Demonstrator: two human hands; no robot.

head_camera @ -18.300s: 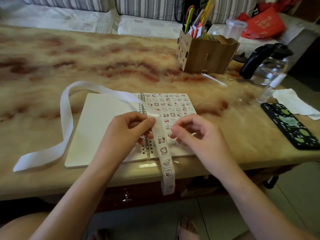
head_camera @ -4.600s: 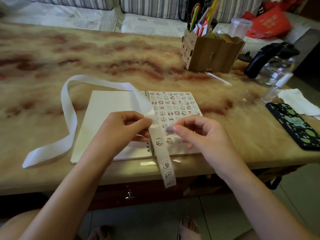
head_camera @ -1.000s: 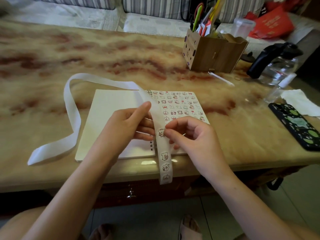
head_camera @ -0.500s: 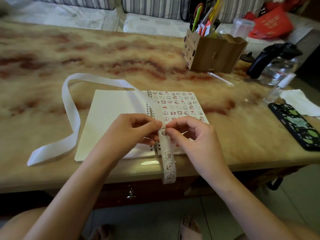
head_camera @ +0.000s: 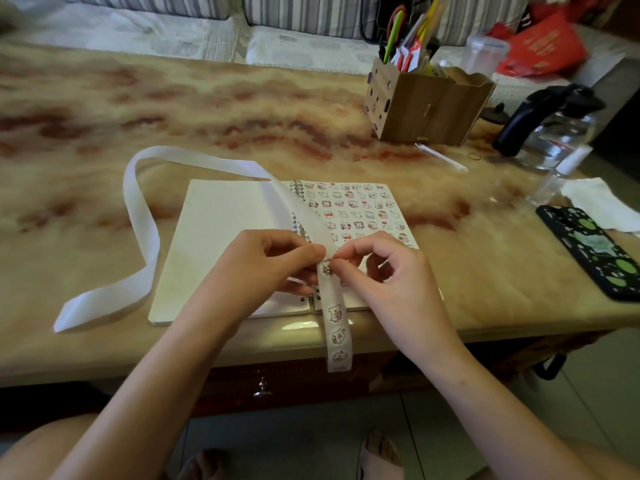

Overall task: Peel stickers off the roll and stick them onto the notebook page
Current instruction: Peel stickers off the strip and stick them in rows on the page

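An open spiral notebook [head_camera: 221, 244] lies near the table's front edge; its right page carries several rows of small cartoon stickers, its left page is blank. A long white sticker strip [head_camera: 335, 317] loops from the left, crosses the notebook and hangs over the table edge with three stickers showing on its hanging end. My left hand [head_camera: 263, 268] pinches the strip above the notebook's lower spine. My right hand [head_camera: 384, 271] pinches at a sticker on the strip right beside the left fingertips.
A wooden pen holder [head_camera: 429, 102] with pens and scissors stands at the back right. A glass kettle with a black handle [head_camera: 550, 123], a white tissue [head_camera: 599, 202] and a dark phone with green spots [head_camera: 595, 251] lie to the right. The table's front edge [head_camera: 242, 344] is just below the hands.
The left hand's fingers closed from loose onto the strip one second ago. Both hands have come together at one sticker; the strip's hanging end has shifted slightly.
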